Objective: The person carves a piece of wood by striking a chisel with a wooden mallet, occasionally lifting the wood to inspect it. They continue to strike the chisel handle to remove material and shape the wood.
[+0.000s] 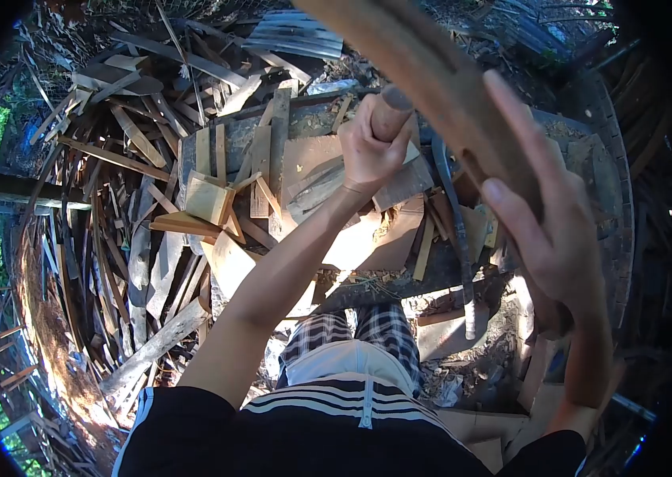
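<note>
My left hand (374,151) is wrapped round a thick wooden handle (391,115), its rounded end pointing up towards me. Whatever the handle belongs to is mostly hidden beneath the fist. Close to the camera, my right hand (554,219) grips a long, curved piece of wood (439,87), thumb on the near side and fingers along the far edge. This wood slants from the top middle down to the right, and motion blurs it slightly. Under my left hand lie a brown flat sheet (312,159) and a greyish flat block (403,183).
A dark work table (360,298) carries wood offcuts and shavings. On its right lies a curved dark strip (457,215), reaching over the front edge. Angled boards (209,199) stand at its left. A large pile of scrap wood (121,238) fills the left, with corrugated sheet (294,34) behind.
</note>
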Demonstrator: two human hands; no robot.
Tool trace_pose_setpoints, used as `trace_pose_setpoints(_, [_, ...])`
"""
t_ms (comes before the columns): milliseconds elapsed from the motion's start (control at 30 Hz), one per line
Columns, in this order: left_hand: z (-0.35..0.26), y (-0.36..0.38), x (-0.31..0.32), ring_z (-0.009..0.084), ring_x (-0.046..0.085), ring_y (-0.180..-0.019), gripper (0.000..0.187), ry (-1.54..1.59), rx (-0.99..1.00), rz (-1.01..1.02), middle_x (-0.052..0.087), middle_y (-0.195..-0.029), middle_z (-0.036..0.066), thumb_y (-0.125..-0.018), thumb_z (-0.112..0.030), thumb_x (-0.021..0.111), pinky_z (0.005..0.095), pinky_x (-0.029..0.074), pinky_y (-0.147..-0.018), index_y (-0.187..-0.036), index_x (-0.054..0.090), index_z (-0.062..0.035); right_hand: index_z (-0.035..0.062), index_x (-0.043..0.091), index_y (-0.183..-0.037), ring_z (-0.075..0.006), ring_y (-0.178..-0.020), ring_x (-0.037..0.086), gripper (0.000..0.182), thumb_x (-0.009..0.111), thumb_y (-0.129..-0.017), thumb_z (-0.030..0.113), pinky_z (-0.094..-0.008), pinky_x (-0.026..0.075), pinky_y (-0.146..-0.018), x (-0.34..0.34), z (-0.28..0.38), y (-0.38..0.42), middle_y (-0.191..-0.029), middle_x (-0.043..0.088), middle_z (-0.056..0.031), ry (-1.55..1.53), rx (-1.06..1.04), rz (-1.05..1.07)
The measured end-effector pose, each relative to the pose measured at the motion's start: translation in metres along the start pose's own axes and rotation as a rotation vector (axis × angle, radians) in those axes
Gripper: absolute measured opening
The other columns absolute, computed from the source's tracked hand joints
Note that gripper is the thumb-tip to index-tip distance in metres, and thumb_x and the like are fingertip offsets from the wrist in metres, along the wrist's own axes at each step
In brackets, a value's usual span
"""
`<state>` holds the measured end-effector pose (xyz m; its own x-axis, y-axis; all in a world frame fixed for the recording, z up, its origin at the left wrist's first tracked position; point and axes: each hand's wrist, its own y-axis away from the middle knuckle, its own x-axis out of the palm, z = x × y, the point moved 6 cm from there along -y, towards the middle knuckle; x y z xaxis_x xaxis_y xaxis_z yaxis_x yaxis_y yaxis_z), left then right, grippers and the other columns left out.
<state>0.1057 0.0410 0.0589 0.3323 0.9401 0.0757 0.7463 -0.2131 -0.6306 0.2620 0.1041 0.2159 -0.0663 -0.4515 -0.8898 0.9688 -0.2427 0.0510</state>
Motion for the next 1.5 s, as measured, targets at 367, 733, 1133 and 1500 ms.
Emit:
trace_pose_setpoints(367, [0.029,-0.018,0.001,0.0081,0.059,-0.065,0.023,0.027,0.016,-0.001,0.064,-0.074,0.004,-0.079,-0.007,0.074,0.0246,0.048,-0.060,-0.093,0.058,0.0018,0.0090,0.029,-0.155,-0.0280,-0.139,0.042,0.064,0.050,-0.096,0.016,-0.0405,0.031,-0.114,0.035,-0.038,0.001,-0.153,0.039,-0.0190,-0.368,-0.072,-0.167])
trace_pose_setpoints(733, [0.108,-0.051,-0.033,0.0111,0.041,-0.040,0.018,0.313,-0.655,-0.137,0.047,-0.056,0.003,-0.082,-0.001,0.063,0.0285,0.033,-0.038,-0.080,0.045,-0.0048,0.0187,0.021,-0.157,-0.0463,-0.077,0.067,0.067,0.052,-0.098,0.028,-0.0489,0.051,-0.076,0.206,-0.152,0.000,-0.091,0.068,-0.0285,-0.521,0.246,-0.083])
trace_pose_setpoints(1133, [0.198,-0.043,-0.034,0.0085,0.038,-0.045,0.021,0.456,-1.021,-0.080,0.044,-0.061,0.000,-0.089,-0.008,0.059,0.0272,0.033,-0.043,-0.076,0.042,-0.0097,0.0189,0.021,-0.157,-0.0465,-0.071,0.064,0.073,0.058,-0.095,0.024,-0.0522,0.049,-0.064,0.213,-0.142,-0.003,-0.071,0.062,-0.0273,-0.331,0.168,-0.190])
trace_pose_setpoints(1500, [0.131,-0.061,-0.070,0.0111,0.042,-0.048,0.017,0.364,-0.786,-0.264,0.045,-0.064,0.002,-0.088,-0.006,0.062,0.0299,0.037,-0.046,-0.084,0.044,-0.0069,0.0201,0.023,-0.157,-0.0432,-0.066,0.065,0.075,0.063,-0.093,0.021,-0.0495,0.050,-0.058,0.220,-0.140,-0.002,-0.067,0.062,-0.0235,-0.300,0.183,-0.202])
